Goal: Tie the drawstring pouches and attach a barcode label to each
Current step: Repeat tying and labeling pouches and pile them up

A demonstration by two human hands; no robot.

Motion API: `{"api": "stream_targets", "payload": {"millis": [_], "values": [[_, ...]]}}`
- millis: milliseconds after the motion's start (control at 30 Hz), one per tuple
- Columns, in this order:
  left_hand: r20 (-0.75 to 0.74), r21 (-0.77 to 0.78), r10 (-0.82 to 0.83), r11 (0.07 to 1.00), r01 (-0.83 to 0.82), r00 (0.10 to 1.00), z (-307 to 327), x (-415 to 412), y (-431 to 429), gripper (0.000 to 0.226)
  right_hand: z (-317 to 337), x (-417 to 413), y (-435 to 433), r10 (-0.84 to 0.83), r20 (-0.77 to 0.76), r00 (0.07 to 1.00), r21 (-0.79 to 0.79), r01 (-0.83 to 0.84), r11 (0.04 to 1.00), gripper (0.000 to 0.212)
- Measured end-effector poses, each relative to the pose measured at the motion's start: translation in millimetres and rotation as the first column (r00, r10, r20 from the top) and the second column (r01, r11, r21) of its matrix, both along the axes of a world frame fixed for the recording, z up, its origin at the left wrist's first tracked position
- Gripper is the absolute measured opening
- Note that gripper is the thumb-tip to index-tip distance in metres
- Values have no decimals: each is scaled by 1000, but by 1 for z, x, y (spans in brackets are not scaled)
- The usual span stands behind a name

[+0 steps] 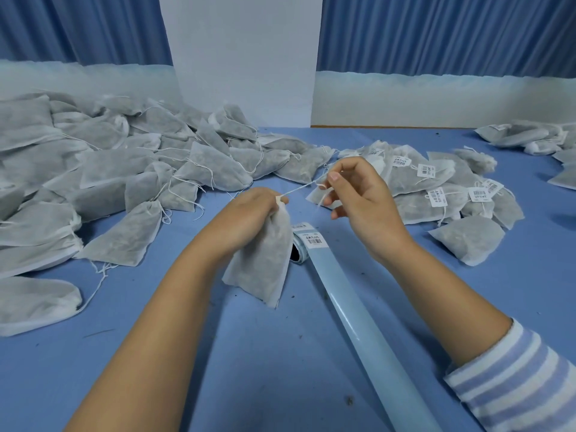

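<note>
My left hand (249, 213) grips the gathered neck of a white drawstring pouch (265, 260), which hangs down toward the blue table. Its drawstring (304, 186) runs taut up to my right hand (358, 194), pinched between thumb and forefinger with a loop at the fingertips. Just right of the pouch lies a roll of barcode labels (307, 241), its pale blue backing strip (367, 335) trailing toward me. One barcode label (314, 240) shows on the roll.
A big heap of pouches without labels (109, 169) fills the left side. A pile of pouches with barcode labels (442, 185) lies to the right, more pouches (530, 137) at the far right. A white panel (246, 57) and blue curtains stand behind the blue table (156, 353).
</note>
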State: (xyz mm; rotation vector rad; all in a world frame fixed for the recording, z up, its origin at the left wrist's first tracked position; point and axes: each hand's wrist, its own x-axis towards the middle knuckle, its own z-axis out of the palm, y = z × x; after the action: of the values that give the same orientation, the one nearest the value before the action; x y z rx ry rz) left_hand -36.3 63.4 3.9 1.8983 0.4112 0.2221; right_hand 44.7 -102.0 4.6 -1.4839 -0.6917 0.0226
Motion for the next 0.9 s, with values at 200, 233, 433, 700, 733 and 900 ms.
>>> {"api": "stream_targets", "payload": {"millis": [200, 233, 433, 700, 733, 900], "values": [[142, -101, 135, 987, -122, 981, -1, -1, 5, 20, -4, -10, 4, 75, 191, 979, -148, -47, 988, 20], [164, -142, 161, 980, -138, 973, 0, -1, 5, 20, -5, -12, 5, 80, 228, 970, -181, -38, 983, 22], [262, -373, 247, 917, -138, 933, 8, -7, 8, 19, -8, -23, 9, 139, 334, 932, -254, -53, 966, 18], [379, -406, 278, 907, -111, 883, 13, -9, 2, 15, -10, -23, 10, 189, 302, 934, -285, -100, 953, 8], [380, -408, 285, 905, -118, 880, 13, -8, 2, 15, -9, -23, 10, 194, 291, 937, -273, -113, 955, 8], [396, -474, 269, 879, -55, 878, 12, -6, -3, 15, -8, -20, 10, 192, 232, 954, -225, -139, 964, 15]]}}
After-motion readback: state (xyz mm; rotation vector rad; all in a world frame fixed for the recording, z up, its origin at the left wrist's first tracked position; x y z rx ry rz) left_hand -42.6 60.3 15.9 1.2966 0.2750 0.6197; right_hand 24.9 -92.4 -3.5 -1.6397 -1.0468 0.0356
